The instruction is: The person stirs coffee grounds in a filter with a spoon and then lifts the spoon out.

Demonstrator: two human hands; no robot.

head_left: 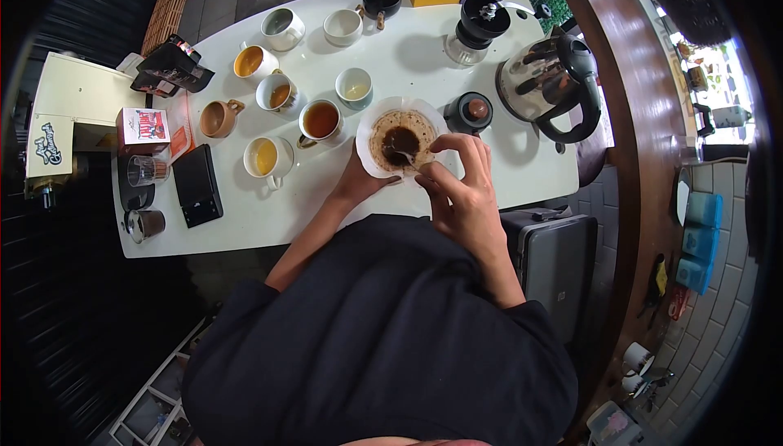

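Note:
A white paper coffee filter point(426, 111) sits near the front edge of the table, with wet dark coffee grounds point(400, 141) in it and specks up its sides. My left hand point(364, 178) is wrapped around the near left side of the filter or its holder; what carries the filter is mostly hidden. Over the near right rim, my right hand point(462, 178) pinches a small spoon point(405, 155) whose tip is in the grounds. Left of the filter stands a cup of reddish-brown liquid point(320, 119), and behind it a cup of pale liquid point(354, 88).
The white table point(424, 54) bears several more cups to the left, including a brown cup point(218, 119). A black scale point(199, 186) lies at the left. Right of the filter are a dark round-topped container point(469, 113), a hand grinder point(477, 30) and an electric kettle point(548, 87).

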